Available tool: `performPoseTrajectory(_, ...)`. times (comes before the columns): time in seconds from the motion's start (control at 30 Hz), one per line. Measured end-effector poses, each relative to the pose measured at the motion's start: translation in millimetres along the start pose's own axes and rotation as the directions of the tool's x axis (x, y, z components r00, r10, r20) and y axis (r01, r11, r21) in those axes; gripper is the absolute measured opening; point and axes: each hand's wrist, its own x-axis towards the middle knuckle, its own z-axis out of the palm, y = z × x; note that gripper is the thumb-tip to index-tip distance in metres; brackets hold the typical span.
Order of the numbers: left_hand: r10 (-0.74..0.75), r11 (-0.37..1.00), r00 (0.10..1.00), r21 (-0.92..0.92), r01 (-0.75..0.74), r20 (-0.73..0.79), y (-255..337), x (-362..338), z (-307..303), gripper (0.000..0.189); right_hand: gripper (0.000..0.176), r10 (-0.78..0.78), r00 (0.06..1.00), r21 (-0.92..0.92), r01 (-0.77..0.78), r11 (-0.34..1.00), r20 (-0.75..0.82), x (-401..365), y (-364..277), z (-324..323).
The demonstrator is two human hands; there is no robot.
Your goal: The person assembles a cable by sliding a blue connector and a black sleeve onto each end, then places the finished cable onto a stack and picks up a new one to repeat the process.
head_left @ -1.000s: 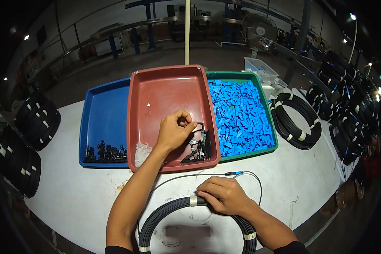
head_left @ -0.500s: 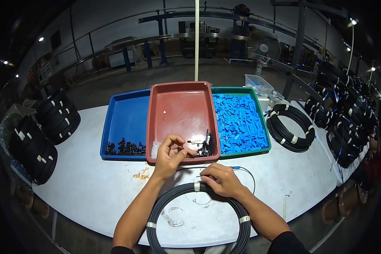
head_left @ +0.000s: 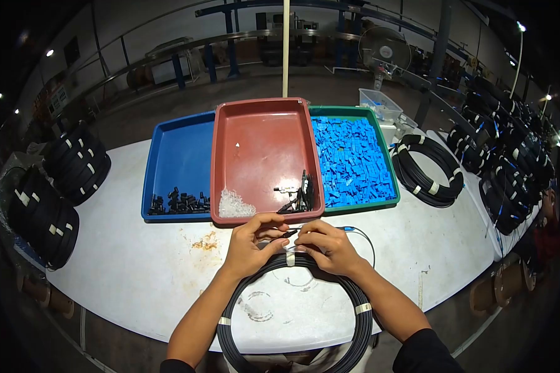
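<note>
**A:** What were the hands on?

**B:** The left hand [head_left: 252, 245] was pinched shut, thumb against fingertips, on a small black connector part [head_left: 290, 233]. The right hand [head_left: 330, 245] met it fingertip to fingertip, closed on the end of a thin black lead [head_left: 371, 242]. That lead looped off to the right past a blue fitting [head_left: 348, 229].

**A:** And under them?

**B:** A coil of black cable [head_left: 239, 292] lay flat on the white table [head_left: 124, 261] at the near edge. Both hands rested over its far side, just beside a white tape band [head_left: 289, 259].

**A:** What stood beyond?

**B:** Three trays stood side by side, touching. The red tray [head_left: 261, 112] was straight ahead, holding black parts [head_left: 298, 198] and a clump of clear bits [head_left: 235, 204] at its near end. The blue tray [head_left: 168, 149] to the left held more black pieces [head_left: 177, 202]. The green tray [head_left: 397, 189] to the right was full of blue plastic pieces [head_left: 351, 158].

**A:** Anything in the way?

**B:** Only the red tray's near rim, close to the knuckles. Another taped coil [head_left: 426, 165] lay right of the green tray, and stacked coils [head_left: 74, 161] sat at the left end.
</note>
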Motion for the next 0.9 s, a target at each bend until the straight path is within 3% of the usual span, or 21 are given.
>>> performPoseTrajectory(0.1,0.016,0.998,1.0,0.067,-0.016,0.005,-1.9,-0.2,0.5,0.045,0.017,-0.001,1.0,0.023,0.0,1.0,0.016,2.8,-5.2,-1.8)
performPoseTrajectory(0.2,0.144,0.962,0.989,0.228,-0.15,0.042,-3.4,-0.3,-0.9,0.045,0.017,-0.019,0.999,0.03,0.018,0.999,0.04,1.5,-1.7,0.7)
performPoseTrajectory(0.43,0.191,0.883,0.974,0.411,-0.224,0.12,8.6,-1.2,0.4,0.036,0.018,-0.064,0.997,0.013,0.063,0.998,0.04,0.4,-0.4,1.5)
performPoseTrajectory(0.9,0.32,0.806,0.934,0.472,-0.358,0.162,11.0,1.5,-2.0,0.031,0.017,-0.058,0.998,-0.035,0.058,0.998,0.02,0.8,0.0,1.8)
